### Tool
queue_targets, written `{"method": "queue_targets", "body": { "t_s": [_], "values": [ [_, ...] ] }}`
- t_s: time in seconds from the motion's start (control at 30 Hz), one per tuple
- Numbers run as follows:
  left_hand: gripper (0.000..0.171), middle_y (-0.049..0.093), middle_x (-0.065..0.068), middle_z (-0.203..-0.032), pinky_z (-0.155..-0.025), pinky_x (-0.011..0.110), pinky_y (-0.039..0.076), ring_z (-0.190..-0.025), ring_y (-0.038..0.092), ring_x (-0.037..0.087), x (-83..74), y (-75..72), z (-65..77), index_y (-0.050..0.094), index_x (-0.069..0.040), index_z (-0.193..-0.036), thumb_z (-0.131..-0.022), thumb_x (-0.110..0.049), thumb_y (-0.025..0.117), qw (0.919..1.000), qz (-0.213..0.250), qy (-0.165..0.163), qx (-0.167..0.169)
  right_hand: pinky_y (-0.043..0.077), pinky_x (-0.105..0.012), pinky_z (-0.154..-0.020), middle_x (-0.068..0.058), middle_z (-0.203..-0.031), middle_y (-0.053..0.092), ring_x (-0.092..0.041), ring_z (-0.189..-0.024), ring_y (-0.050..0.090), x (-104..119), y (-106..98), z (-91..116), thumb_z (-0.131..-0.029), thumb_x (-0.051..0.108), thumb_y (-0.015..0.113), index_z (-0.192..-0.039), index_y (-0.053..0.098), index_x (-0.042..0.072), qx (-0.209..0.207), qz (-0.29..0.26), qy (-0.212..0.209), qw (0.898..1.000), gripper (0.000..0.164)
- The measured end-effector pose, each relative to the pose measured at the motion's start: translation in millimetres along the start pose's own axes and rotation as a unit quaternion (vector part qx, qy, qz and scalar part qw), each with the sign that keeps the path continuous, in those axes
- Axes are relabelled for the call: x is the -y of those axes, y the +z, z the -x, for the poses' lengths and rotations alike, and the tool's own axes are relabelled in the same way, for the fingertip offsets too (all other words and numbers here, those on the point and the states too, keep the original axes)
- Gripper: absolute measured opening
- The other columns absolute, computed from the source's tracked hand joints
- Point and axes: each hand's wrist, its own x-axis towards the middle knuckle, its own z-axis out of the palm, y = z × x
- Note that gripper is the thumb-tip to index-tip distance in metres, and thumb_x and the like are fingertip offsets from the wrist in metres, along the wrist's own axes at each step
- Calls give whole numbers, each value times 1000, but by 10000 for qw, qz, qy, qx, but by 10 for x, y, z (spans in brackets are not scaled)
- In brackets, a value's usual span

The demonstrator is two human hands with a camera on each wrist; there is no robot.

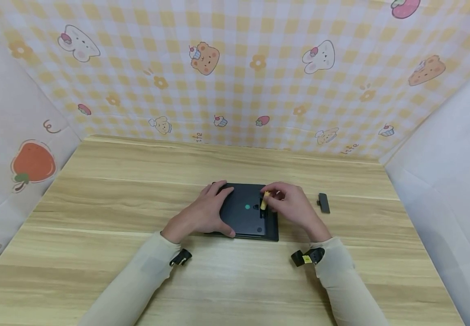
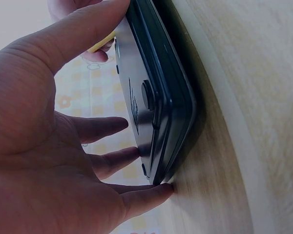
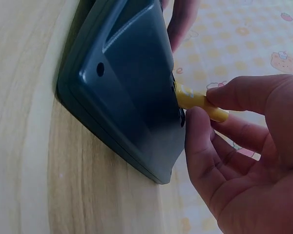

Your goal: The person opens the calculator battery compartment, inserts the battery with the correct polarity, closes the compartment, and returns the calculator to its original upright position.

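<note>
A flat black device, shaped like a desk calculator lying face down, rests on the wooden table with its battery slot uncovered. My left hand spans its left part, thumb at the near edge and fingers at the far edge. Between the thumb and fingers of my right hand is a yellow battery. One end of the battery meets the slot, and it stands tilted out of the device's back in the right wrist view. The slot's inside is mostly hidden by the hand and battery.
A small black battery cover lies on the table to the right of my right hand. Behind the table hangs a yellow checked cloth with cartoon prints. Pale cloth walls flank both sides.
</note>
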Motion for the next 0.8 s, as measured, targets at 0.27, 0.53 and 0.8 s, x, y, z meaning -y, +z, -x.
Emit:
{"method": "queue_targets", "body": {
  "t_s": [0.27,0.53,0.8],
  "values": [
    [120,16,17,-181,-125,65,31,-164,14,51,10,15,-16,35,-7,-172,-78,-40,102,10000,11,-5,-21,56,-35,-72,-1,-94,75,-18,-81,67,-17,45,-9,-102,7,75,-121,77,9,-314,267,-298,9987,19],
    [121,16,15,-181,-126,65,31,-164,13,51,-2,8,-9,35,-8,-173,-78,-40,103,10000,-4,-80,-6,56,-36,-75,0,-92,74,-18,-81,68,-7,66,-10,-100,6,79,-115,76,8,-370,404,-390,9977,16],
    [121,15,16,-181,-126,65,30,-164,13,52,6,16,-14,34,-8,-173,-78,-41,102,10000,3,-56,-13,57,-38,-76,-1,-92,74,-19,-82,68,2,70,-3,-99,5,78,-112,79,8,-377,474,-302,9977,13]
  ]
}}
